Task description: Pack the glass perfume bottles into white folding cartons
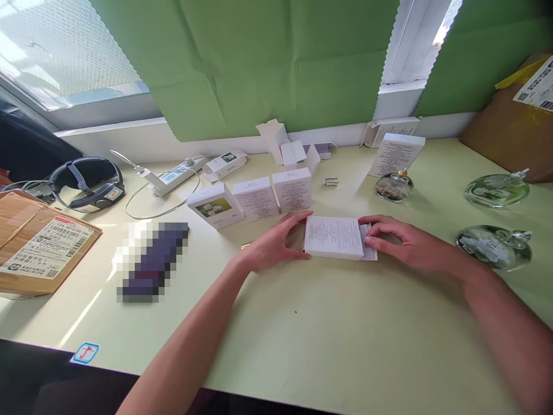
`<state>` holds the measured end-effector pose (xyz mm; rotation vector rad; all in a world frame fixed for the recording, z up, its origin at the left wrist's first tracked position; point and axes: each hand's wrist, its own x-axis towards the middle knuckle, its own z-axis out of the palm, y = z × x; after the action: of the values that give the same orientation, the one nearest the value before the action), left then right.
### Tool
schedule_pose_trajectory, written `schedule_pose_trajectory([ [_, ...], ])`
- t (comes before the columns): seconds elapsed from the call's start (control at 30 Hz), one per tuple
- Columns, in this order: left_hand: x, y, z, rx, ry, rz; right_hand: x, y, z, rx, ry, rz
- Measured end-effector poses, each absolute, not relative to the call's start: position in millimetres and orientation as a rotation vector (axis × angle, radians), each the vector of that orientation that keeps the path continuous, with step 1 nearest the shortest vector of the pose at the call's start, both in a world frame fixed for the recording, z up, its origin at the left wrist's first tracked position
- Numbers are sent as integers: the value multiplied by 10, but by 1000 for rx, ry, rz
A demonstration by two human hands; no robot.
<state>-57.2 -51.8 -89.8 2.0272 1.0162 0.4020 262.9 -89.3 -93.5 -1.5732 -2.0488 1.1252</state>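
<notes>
A white printed carton (pixel 333 236) lies flat on the table with its text side up and a flap sticking out at its right end. My left hand (pixel 274 245) grips the left end, thumb at the near corner and index finger at the far one. At the other end, my right hand (pixel 393 239) has its thumb and fingers closed on the flap (pixel 368 245); what is inside the carton is hidden. Just behind stand several similar boxes, among them one with a flower picture (pixel 216 207) and a text-covered one (pixel 292 191).
Glass perfume bottles, one round (pixel 394 187) and one green (pixel 496 190), stand at right. A silver cap (pixel 332 181) lies behind the carton. Farther left are a power strip (pixel 177 174), a blurred dark object (pixel 155 262), a head strap (pixel 88 184) and a cardboard box (pixel 43 248).
</notes>
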Motion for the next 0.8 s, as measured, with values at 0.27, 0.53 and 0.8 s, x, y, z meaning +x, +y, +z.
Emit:
schedule_pose_trajectory([
  [0.27, -570, -519, -899, 2017, 1012, 392, 2539, -928, -927, -1635, -2036, 1127],
  [0.53, -565, -525, -889, 2023, 1008, 399, 2481, -974, -928, -1707, -1915, 1162],
  [0.8, -547, -520, -910, 2041, 1012, 413, 2470, -892, -1048, -1584, -2142, 861],
])
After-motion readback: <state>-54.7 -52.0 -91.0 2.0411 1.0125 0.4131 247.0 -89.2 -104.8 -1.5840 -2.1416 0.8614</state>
